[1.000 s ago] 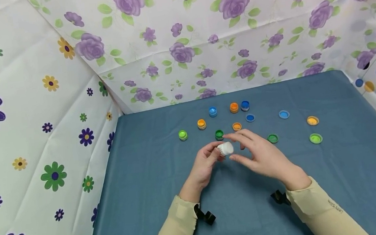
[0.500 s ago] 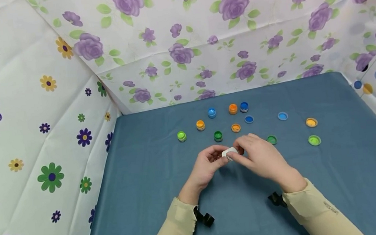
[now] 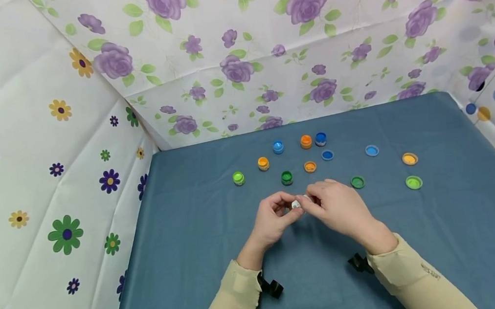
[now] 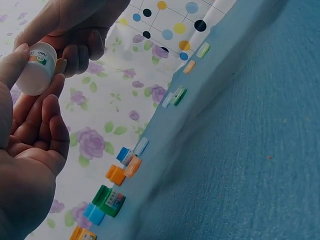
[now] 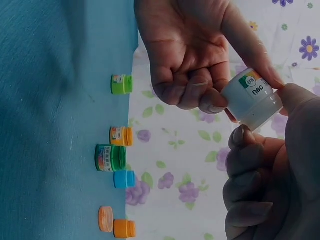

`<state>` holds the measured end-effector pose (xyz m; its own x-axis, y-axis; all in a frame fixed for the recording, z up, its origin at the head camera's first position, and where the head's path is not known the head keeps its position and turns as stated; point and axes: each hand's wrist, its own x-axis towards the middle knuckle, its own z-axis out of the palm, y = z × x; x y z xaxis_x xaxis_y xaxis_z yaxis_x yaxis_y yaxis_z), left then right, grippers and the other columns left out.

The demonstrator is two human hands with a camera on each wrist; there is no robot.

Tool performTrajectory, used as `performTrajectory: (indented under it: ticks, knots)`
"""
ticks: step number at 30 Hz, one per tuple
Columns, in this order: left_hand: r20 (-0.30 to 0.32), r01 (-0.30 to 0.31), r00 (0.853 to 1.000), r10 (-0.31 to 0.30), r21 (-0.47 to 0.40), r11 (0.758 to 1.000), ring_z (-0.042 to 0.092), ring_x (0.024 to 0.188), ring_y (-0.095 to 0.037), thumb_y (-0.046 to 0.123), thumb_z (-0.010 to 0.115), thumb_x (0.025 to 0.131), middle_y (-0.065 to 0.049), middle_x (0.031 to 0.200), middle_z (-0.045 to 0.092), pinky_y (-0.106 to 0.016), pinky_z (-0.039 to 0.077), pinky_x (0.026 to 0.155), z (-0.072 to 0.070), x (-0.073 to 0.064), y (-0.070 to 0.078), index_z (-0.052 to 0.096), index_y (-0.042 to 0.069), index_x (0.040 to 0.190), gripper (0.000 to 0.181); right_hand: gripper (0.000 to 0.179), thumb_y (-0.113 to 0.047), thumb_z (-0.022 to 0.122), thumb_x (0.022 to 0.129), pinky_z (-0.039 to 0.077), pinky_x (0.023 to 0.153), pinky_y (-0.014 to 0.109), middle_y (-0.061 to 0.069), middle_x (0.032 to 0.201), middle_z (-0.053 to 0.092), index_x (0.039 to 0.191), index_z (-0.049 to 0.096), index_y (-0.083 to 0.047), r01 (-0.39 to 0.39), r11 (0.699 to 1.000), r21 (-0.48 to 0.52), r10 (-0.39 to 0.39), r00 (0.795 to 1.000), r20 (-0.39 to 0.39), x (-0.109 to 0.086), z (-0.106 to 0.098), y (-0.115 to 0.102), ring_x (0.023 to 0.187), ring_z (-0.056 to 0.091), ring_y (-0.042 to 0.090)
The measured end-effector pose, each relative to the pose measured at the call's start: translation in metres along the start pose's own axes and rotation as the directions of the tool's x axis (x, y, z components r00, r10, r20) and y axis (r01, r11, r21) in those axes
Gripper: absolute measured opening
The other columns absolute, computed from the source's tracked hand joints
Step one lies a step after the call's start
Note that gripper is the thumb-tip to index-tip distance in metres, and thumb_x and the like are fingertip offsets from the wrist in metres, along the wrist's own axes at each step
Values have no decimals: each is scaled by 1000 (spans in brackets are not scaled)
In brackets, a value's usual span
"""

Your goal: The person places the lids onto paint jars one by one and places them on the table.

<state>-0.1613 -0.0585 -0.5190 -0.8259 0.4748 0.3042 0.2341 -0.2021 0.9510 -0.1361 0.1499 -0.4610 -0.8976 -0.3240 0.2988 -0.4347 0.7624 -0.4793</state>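
Both hands meet over the table around a small white paint jar (image 5: pixel 250 90) with a printed label. My left hand (image 3: pixel 273 218) pinches the jar's body between thumb and fingers. On its lid (image 5: pixel 265 111), the thumb and fingertips of my right hand (image 3: pixel 341 210) have a grip. The lid sits on the jar, which is tilted in the right wrist view. From the head view the fingers hide most of the jar (image 3: pixel 295 204). Just beyond the hands stands an uncapped dark green paint jar (image 3: pixel 287 178).
Several more open paint jars stand farther back, among them light green (image 3: pixel 238 178), yellow-orange (image 3: pixel 263 163), light blue (image 3: pixel 278 147), orange (image 3: pixel 306 142) and dark blue (image 3: pixel 321 139). Loose lids lie to the right, including a green lid (image 3: pixel 358 182) and a light green lid (image 3: pixel 414 182).
My right hand has come in from the right and taken hold of the white jar's lid. The jar has turned in my left hand, and the fingers now cover more of it.
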Motion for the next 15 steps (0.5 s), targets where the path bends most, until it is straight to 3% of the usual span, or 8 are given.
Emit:
performTrajectory:
  ticks: [7,15]
  knots:
    - [29,15,999,-15,9,1000,63,86,-13,28,80,101,4,103,72,-26,55,76,-2,-1,-2,68,-12,113,44,40,-38,70,106,40,60,33,-12,66,46,70,55,-26,7,1000,4,-7,1000,7,-1,-1,1,63,42,10]
    - [67,99,992,-104,75,992,68,94,-17,16,84,97,-16,113,76,-35,58,85,-6,1,2,70,-4,124,36,36,-43,71,105,40,62,33,-13,70,50,76,58,-27,-21,1000,21,21,1000,22,-3,-2,1,66,43,10]
